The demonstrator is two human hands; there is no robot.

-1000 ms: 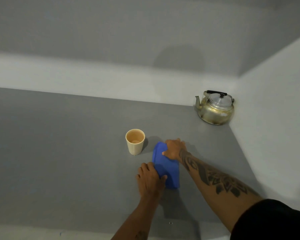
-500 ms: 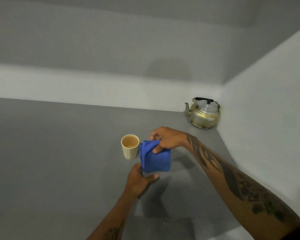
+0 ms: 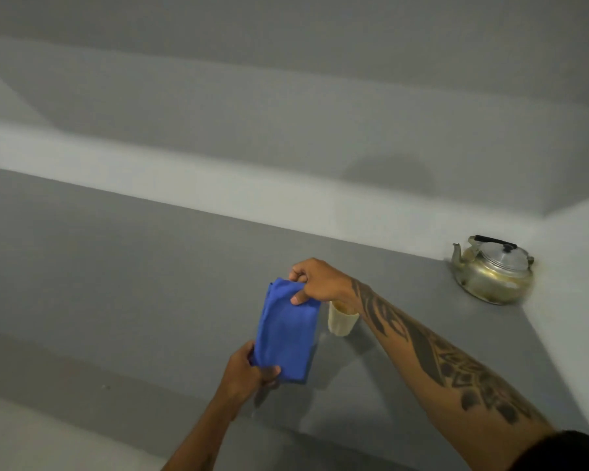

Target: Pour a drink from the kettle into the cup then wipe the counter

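Both hands have the blue cloth (image 3: 284, 329) pinched off the counter (image 3: 116, 283): the right hand (image 3: 320, 282) clamped on its top edge, the left hand (image 3: 249, 368) on the bottom corner. To wipe well, I'd lay it flat and press evenly, steering clear of the cup (image 3: 341, 321) just beside the right wrist. What the cup holds is hidden. The kettle (image 3: 493, 271) stands lidded, well beyond the right forearm.

Grey counter (image 3: 123, 283) with metal kettle (image 3: 493, 271) in corner, cream cup (image 3: 341, 321) nearer.
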